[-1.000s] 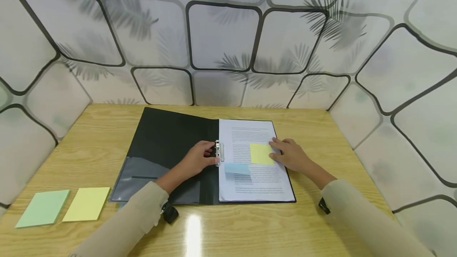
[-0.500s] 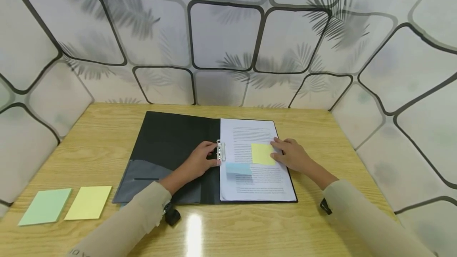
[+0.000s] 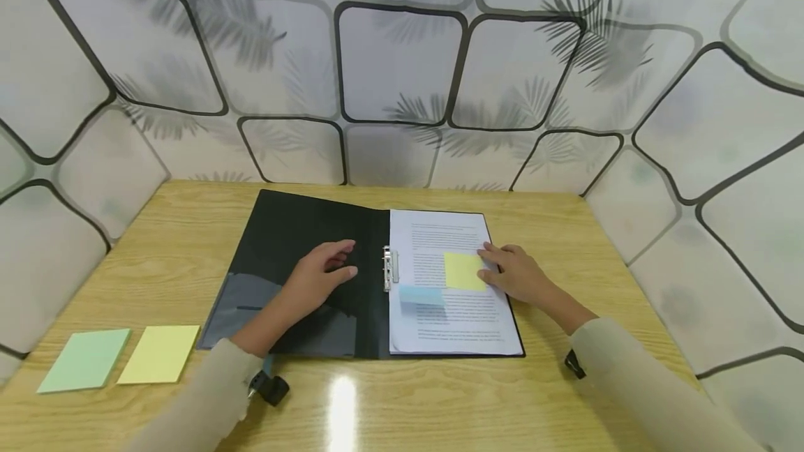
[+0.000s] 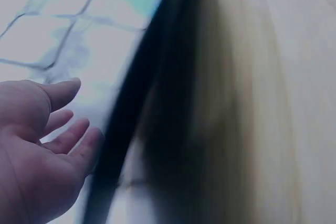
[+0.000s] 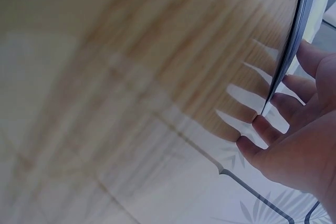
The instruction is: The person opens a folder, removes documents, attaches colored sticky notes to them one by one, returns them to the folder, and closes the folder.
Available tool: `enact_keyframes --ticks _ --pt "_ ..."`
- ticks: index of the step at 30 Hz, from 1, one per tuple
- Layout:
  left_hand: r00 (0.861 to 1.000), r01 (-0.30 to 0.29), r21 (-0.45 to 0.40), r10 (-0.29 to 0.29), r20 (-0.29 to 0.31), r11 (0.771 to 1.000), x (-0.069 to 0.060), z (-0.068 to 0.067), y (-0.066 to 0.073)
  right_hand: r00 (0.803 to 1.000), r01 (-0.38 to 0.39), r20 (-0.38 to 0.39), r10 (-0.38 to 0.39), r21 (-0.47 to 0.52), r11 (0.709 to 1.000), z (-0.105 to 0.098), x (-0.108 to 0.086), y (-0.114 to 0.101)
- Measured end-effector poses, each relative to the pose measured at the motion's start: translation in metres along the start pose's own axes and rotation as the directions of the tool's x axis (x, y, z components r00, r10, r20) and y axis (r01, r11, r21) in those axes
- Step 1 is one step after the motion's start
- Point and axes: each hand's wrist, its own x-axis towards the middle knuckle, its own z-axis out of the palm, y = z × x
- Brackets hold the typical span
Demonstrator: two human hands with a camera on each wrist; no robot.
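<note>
A black ring binder lies spread on the table, a metal clip along its spine. Printed sheets cover its right side, bearing a yellow sticky note and a light blue sticky note. Over the left cover is my left hand, thumb and fingers apart with nothing between them, left of the clip. My right hand rests at the right edge of the sheets, its fingers near the yellow note. In the right wrist view, fingertips of that hand touch the binder's edge.
Green sticky notes and a pad of yellow sticky notes lie on the wooden table at the left front. A patterned wall stands behind the table. A clear pocket covers the binder's lower left.
My left hand has let go of the metal clip and moved left over the cover. The right hand stays at the edge of the sheets.
</note>
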Motion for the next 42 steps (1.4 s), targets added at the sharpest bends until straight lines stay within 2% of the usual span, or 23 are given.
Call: enact_keyframes --ticks 3,5,7,9,12,15,18,21,23,24,26,28,30,31,32,35,39,42 --pt "0.996 0.026 0.055 -0.021 -0.088 0.998 -0.024 -0.036 -0.003 1.0 -0.001 -0.001 0.001 0.0 1.0 0.0 0.0 0.001" --pt "0.988 0.06 0.069 -0.049 -0.147 0.996 -0.042 -0.06 -0.008 1.0 0.006 -0.003 -0.006 0.002 1.0 -0.001 0.0 0.0" --pt "0.977 0.104 0.071 -0.089 -0.195 0.992 -0.06 -0.08 -0.017 1.0 0.011 -0.006 -0.011 0.002 1.0 -0.002 -0.001 0.0" --pt "0.966 0.165 0.057 -0.15 -0.209 0.985 -0.076 -0.094 -0.027 1.0 0.014 -0.006 -0.014 0.001 1.0 -0.002 -0.001 -0.001" --pt "0.952 0.263 0.037 -0.253 -0.173 0.964 -0.094 -0.106 -0.041 1.0 0.015 -0.006 -0.016 -0.003 1.0 -0.003 -0.002 -0.001" --pt "0.939 0.33 0.008 -0.327 -0.105 0.944 -0.102 -0.108 -0.05 1.0 0.015 -0.012 -0.015 -0.006 1.0 -0.002 -0.002 0.001" --pt "0.933 0.354 -0.006 -0.353 -0.067 0.935 -0.104 -0.108 -0.051 1.0 0.012 -0.015 -0.012 -0.009 1.0 -0.002 -0.002 0.001" --pt "0.936 0.343 -0.061 -0.347 -0.054 0.937 -0.105 -0.108 -0.049 1.0 0.013 -0.011 -0.013 -0.005 1.0 -0.003 -0.002 0.001" --pt "0.946 0.31 -0.133 -0.319 -0.053 0.941 -0.107 -0.11 -0.045 1.0 0.018 -0.009 -0.018 0.003 1.0 -0.003 -0.002 -0.001" --pt "0.954 0.278 -0.195 -0.294 -0.055 0.94 -0.107 -0.11 -0.043 1.0 0.019 -0.01 -0.019 0.006 1.0 -0.004 -0.003 -0.001" --pt "0.973 0.191 -0.344 -0.224 -0.058 0.919 -0.107 -0.111 -0.037 1.0 0.019 -0.01 -0.019 0.015 1.0 -0.005 -0.003 -0.003" --pt "0.991 0.074 -0.482 -0.119 -0.062 0.873 -0.106 -0.11 -0.029 1.0 0.016 -0.01 -0.015 0.018 1.0 -0.006 -0.003 -0.004" --pt "0.998 -0.037 -0.603 -0.005 -0.068 0.797 -0.104 -0.107 -0.019 1.0 0.012 -0.008 -0.012 0.017 1.0 -0.005 -0.003 -0.004" --pt "0.996 -0.079 -0.636 0.043 -0.072 0.768 -0.103 -0.105 -0.012 1.0 0.011 -0.009 -0.011 0.017 1.0 -0.005 -0.003 -0.004" --pt "0.993 -0.117 -0.653 0.085 -0.081 0.749 -0.101 -0.103 -0.006 1.0 0.011 -0.01 -0.011 0.013 1.0 -0.005 -0.003 -0.004" --pt "0.979 -0.2 -0.676 0.179 -0.102 0.709 -0.094 -0.092 0.014 1.0 0.013 -0.014 -0.013 0.002 1.0 -0.003 -0.002 -0.003" --pt "0.95 -0.302 -0.647 0.275 -0.146 0.7 -0.082 -0.074 0.035 1.0 0.014 -0.021 -0.014 0.008 1.0 -0.003 -0.003 -0.003" --pt "0.934 -0.351 -0.599 0.317 -0.167 0.72 -0.072 -0.06 0.048 1.0 0.015 -0.024 -0.015 0.019 1.0 -0.002 -0.004 -0.003"
